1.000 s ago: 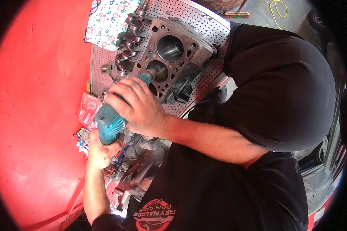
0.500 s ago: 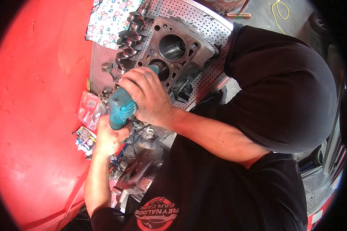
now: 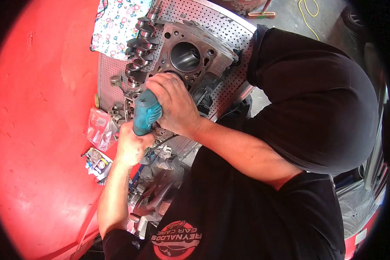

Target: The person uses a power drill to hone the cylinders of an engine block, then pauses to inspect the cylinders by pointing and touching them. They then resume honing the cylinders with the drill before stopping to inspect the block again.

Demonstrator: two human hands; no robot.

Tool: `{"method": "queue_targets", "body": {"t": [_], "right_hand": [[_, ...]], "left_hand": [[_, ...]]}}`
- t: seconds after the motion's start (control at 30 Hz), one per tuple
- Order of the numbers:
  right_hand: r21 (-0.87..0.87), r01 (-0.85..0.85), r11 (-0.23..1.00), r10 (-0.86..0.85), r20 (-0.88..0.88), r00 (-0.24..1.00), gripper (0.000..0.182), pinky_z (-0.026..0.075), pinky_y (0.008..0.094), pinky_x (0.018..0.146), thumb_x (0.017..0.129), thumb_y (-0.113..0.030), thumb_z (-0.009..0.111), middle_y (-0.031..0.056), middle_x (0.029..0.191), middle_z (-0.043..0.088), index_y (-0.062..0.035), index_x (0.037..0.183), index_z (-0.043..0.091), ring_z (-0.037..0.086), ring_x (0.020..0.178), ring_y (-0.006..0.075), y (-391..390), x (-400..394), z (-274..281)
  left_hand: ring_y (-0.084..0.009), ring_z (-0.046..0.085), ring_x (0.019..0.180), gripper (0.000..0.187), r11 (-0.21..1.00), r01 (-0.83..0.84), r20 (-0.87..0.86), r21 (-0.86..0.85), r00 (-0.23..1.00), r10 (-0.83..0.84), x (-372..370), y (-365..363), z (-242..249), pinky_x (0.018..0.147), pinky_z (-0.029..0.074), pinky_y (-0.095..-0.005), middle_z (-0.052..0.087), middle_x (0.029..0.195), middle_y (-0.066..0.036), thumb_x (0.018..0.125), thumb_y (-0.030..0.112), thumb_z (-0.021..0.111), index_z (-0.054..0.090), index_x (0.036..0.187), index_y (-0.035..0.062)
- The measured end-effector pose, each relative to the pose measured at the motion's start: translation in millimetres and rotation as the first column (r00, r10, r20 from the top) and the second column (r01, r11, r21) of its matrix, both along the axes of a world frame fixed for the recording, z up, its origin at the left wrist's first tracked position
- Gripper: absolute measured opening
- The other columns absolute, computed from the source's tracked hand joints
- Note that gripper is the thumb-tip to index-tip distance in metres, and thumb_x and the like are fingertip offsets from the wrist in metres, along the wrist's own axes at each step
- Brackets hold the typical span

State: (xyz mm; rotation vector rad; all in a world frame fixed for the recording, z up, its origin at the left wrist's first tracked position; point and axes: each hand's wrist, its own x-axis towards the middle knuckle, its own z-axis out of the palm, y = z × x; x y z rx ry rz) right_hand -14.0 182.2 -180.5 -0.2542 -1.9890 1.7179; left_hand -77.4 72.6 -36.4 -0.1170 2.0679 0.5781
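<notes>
My left hand [image 3: 134, 145] is wrapped round the handle of a teal power drill [image 3: 146, 113]. My right hand [image 3: 175, 102] is closed over the drill's front, hiding its chuck end. Both hands are beside a metal engine block [image 3: 165, 48]. One cylinder bore [image 3: 185, 57] is in plain sight; the bore nearer me is mostly covered by my right hand. A crankshaft [image 3: 138, 63] lies along the block's left side. To the left of the drill, a piston [image 3: 116, 80] rests near other small engine parts.
The parts lie on a perforated metal tabletop [image 3: 110, 67] by a red surface [image 3: 43, 112]. A floral cloth [image 3: 119, 30] is at the top, a plastic bag [image 3: 102, 130] and a packet [image 3: 100, 165] at left. On the floor are a broom [image 3: 262, 14] and a yellow cord [image 3: 308, 19].
Both hands and the drill have moved up and right, farther toward the block. The drill's front, visible at the bore before, is hidden behind my right hand. The view has shifted slightly.
</notes>
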Motion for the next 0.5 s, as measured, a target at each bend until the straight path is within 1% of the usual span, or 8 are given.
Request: {"method": "queue_targets", "body": {"t": [0.13, 0.23, 0.43, 0.5], "right_hand": [[0.006, 0.001, 1.000, -0.001, 0.003, 1.000, 0.077, 0.038, 0.0544, 0.113, 0.063, -0.004, 0.077, 0.0190, 0.128, 0.053, -0.0022, 0.133, 0.046, 0.052, 0.125, 0.0412, 3, -1, -8], [0.009, -0.002, 1.000, 0.002, 0.017, 1.000, 0.076, 0.038, 0.0547, 0.114, 0.063, -0.004, 0.076, 0.0193, 0.128, 0.053, -0.0015, 0.133, 0.046, 0.052, 0.124, 0.0415, 6, 0, -10], [0.014, -0.018, 1.000, 0.018, 0.032, 0.999, 0.074, 0.038, 0.0552, 0.114, 0.064, -0.003, 0.075, 0.0195, 0.128, 0.053, -0.0009, 0.132, 0.047, 0.052, 0.124, 0.0416, 9, -2, -9], [-0.001, -0.015, 1.000, 0.015, 0.028, 1.000, 0.074, 0.038, 0.0551, 0.114, 0.064, -0.003, 0.075, 0.0195, 0.128, 0.053, -0.0012, 0.132, 0.047, 0.052, 0.124, 0.0417, 7, -3, -10]], "left_hand": [[-0.0062, 0.053, 0.065, 0.019, 1.000, -0.005, 0.025, -0.028, 1.000, 0.006, -3, 11, -3, 0.059, 0.044, -0.0261, 0.061, 0.073, 0.003, 0.077, -0.002, 0.058, 0.069, 0.092, -0.0003], [-0.0057, 0.052, 0.064, 0.019, 0.999, 0.031, 0.046, -0.026, 0.999, -0.029, -7, 9, -8, 0.058, 0.043, -0.0256, 0.060, 0.072, 0.004, 0.076, -0.002, 0.058, 0.069, 0.091, -0.0002], [-0.0058, 0.051, 0.063, 0.015, 0.999, 0.022, 0.045, -0.026, 0.999, -0.021, -9, 2, -13, 0.057, 0.042, -0.0259, 0.058, 0.070, 0.004, 0.076, -0.001, 0.059, 0.069, 0.088, -0.0002], [-0.0060, 0.051, 0.063, 0.014, 1.000, -0.001, 0.053, -0.019, 0.999, 0.002, -9, 9, -10, 0.057, 0.042, -0.0261, 0.058, 0.070, 0.004, 0.076, -0.001, 0.059, 0.068, 0.087, -0.0002]]}}
